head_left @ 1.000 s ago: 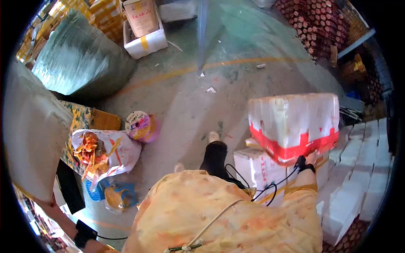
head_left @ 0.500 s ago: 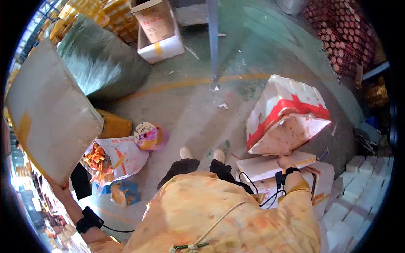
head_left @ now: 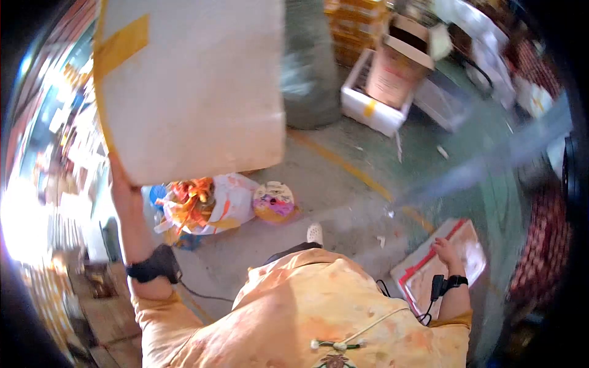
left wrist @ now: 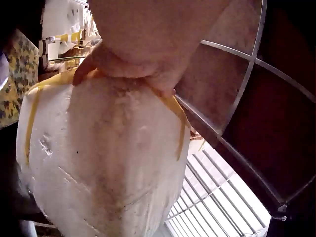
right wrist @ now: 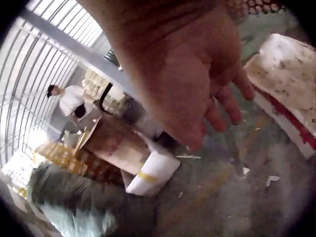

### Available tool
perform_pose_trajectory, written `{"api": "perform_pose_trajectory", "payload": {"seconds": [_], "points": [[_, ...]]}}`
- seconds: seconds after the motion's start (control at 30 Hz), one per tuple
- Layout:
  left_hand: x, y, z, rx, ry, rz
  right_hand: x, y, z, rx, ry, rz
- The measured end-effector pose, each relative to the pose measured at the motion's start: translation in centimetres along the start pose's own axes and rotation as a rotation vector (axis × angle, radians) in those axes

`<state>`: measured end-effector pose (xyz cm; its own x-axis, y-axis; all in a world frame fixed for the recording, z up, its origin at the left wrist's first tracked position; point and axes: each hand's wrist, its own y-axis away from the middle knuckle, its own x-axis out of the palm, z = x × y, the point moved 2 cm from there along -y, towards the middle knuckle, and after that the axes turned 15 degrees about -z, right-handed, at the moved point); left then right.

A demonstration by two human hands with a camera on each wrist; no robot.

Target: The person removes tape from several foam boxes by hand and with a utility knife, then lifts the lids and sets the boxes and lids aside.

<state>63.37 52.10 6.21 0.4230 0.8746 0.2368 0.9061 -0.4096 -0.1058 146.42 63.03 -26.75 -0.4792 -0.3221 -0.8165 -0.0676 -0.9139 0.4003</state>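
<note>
Foam is what I've got up high: my left hand (head_left: pixel 120 178) grips the near edge of a big white foam box (head_left: pixel 190 86), raised at the left, well clear of the floor clutter. My right hand (head_left: pixel 446 250) hangs empty, fingers loose, just above a red-taped lid (head_left: pixel 472 245) on the floor. Farther off sit a litter bag (head_left: pixel 215 202), a tape roll (head_left: pixel 273 201) and an open carton (head_left: pixel 392 70).
</note>
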Motion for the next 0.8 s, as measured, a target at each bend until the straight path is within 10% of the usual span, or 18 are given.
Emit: {"api": "perform_pose_trajectory", "payload": {"seconds": [0.37, 0.47, 0.5, 0.53, 0.6, 0.8], "points": [[4.5, -0.4, 0.5, -0.062, 0.161, -0.367, -9.1, -22.0, 34.4, -0.427, -0.2, 0.244], [6.4, 1.9, -0.1, -0.062, 0.115, -0.34, -9.8, -30.6, 39.4, -0.941, 0.176, 0.207], [6.7, 2.2, 0.0, -0.033, 0.087, -0.324, -7.6, -37.5, 37.5, -0.696, -0.473, 0.379], [6.3, 3.5, -0.9, 0.004, 0.046, -0.345, -9.9, -34.2, 44.7, -0.857, -0.082, 0.276], [8.2, 5.9, -2.2, 0.002, 0.134, -0.407, -10.1, -35.8, 51.5, -0.641, -0.106, 0.424], [8.5, 10.2, 0.7, 0.141, 0.176, -0.552, -6.8, -34.0, 69.5, -1.133, 0.095, 0.527]]}}
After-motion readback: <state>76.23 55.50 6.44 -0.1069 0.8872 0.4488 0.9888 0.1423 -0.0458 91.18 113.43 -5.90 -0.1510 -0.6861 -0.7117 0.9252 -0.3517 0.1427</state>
